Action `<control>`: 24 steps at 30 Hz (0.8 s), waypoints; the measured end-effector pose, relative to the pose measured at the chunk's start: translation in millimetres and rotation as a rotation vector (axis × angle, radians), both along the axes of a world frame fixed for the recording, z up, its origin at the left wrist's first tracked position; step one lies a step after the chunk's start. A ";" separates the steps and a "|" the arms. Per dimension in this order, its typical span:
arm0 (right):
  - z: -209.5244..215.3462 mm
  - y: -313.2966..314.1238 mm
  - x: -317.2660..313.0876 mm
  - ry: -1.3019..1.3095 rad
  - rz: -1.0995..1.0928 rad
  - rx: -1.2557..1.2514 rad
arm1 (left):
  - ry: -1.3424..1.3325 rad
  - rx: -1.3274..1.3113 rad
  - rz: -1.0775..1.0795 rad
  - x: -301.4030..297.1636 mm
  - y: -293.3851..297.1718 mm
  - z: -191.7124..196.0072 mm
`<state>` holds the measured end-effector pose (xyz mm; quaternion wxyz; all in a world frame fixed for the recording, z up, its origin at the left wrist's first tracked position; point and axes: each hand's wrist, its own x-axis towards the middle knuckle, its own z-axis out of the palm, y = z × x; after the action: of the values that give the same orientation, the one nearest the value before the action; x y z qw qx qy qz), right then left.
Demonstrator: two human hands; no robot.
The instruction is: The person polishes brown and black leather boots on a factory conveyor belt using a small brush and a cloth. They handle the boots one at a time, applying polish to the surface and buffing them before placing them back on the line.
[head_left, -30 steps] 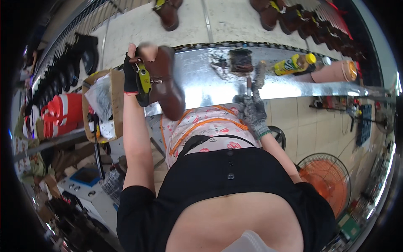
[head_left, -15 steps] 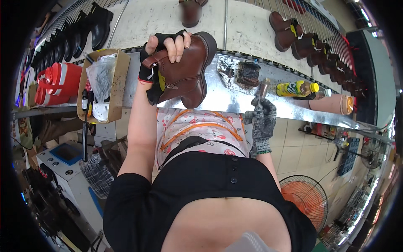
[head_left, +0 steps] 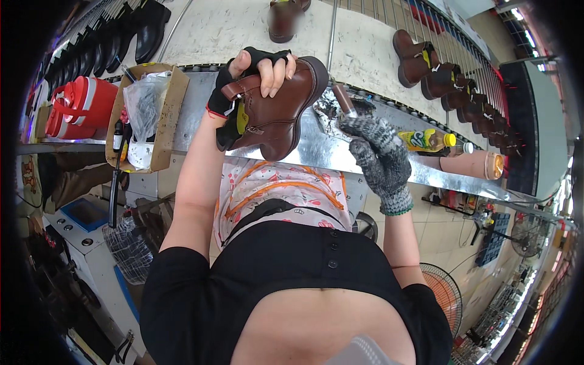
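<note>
Metal workbench (head_left: 340, 155), tiled floor (head_left: 426, 234), fan (head_left: 441, 292)

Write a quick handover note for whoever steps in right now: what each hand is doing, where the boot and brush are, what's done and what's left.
Left hand, in a black fingerless glove, holds the brown ankle boot up above the metal bench, fingers over its top edge.
Right hand, in a grey knit glove, grips a small brush beside the boot's sole end; whether the bristles touch cannot be told.
The dark smeared pot sits on the bench behind the brush.
More brown boots lie on the conveyor beyond.
Done: boot picked up, brush in hand.
Left: probably brushing the boot and setting it down; coating progress is not visible.
</note>
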<state>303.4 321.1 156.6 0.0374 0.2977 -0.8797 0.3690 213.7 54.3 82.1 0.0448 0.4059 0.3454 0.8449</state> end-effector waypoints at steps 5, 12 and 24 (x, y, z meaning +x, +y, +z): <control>4.6 -10.3 -11.2 0.107 0.096 0.047 | 0.021 -0.006 -0.033 -2.1 1.9 -2.5; 7.9 -13.5 -10.3 0.088 0.098 0.128 | -0.030 0.018 0.012 1.5 -1.7 1.3; 7.1 -17.3 -16.4 0.093 0.117 0.026 | 0.042 0.051 0.047 -3.7 2.8 -6.9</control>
<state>287.0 303.7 163.7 0.0525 0.3659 -0.8628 0.3449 210.0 57.2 75.2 0.0072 0.4161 0.3339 0.8457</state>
